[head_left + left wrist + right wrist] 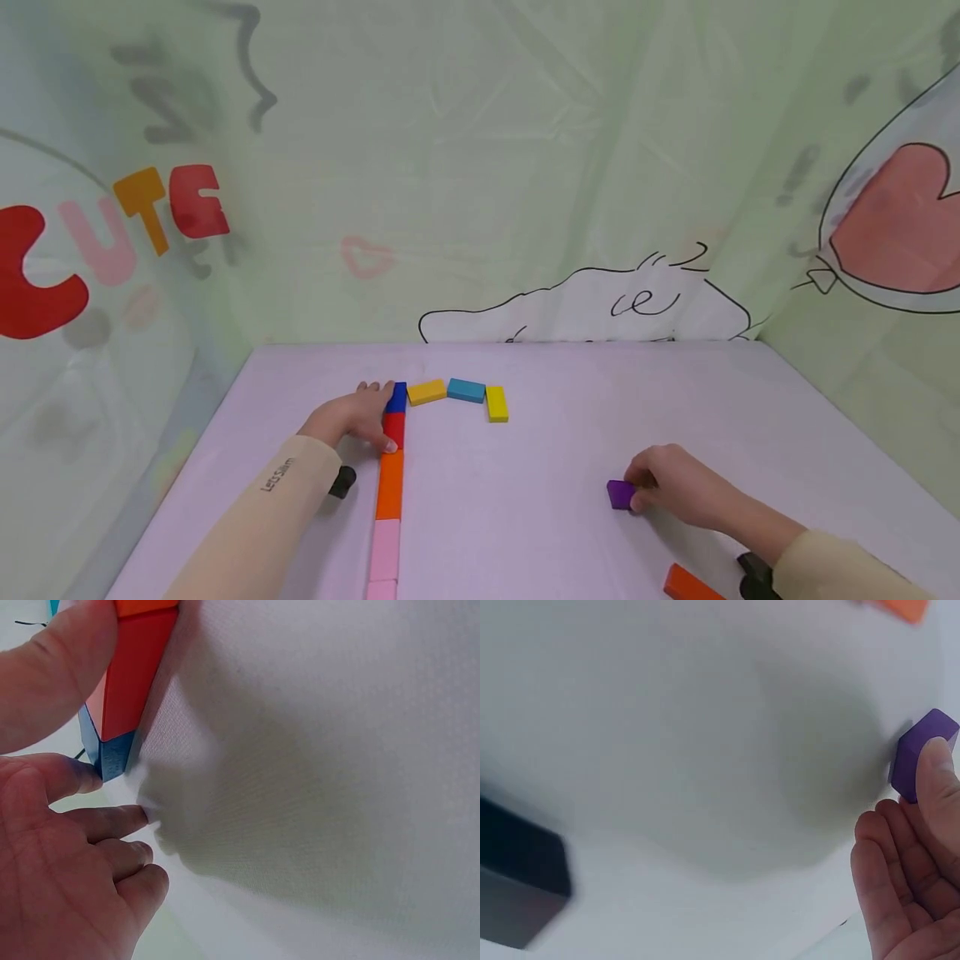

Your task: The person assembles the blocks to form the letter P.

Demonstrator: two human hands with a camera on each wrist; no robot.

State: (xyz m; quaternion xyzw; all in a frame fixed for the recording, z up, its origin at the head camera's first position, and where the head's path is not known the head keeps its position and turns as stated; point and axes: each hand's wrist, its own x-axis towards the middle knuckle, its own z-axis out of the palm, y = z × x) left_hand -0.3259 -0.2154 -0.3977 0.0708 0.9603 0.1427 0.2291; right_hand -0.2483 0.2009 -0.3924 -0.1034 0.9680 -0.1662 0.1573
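Observation:
My left hand [356, 417] rests against the far end of a line of toy blocks, its fingers spread. In the left wrist view, the thumb touches the red block [139, 671] close to the orange one, and the index fingertip touches the dark blue block [116, 756]. Towards me the line continues with an orange block [390, 485] and pink blocks [385, 550]. On the right side of the table, my right hand [678, 483] pinches a purple block [620, 494] between thumb and fingers, which cover part of it. The right wrist view shows the thumb on this purple block [911, 761].
From the blue block, a yellow block [427, 392], a light blue block [467, 390] and another yellow block [497, 404] curve rightward. A loose orange block [690, 582] lies near the front right. A printed cloth [480, 167] encloses the pale table [525, 517].

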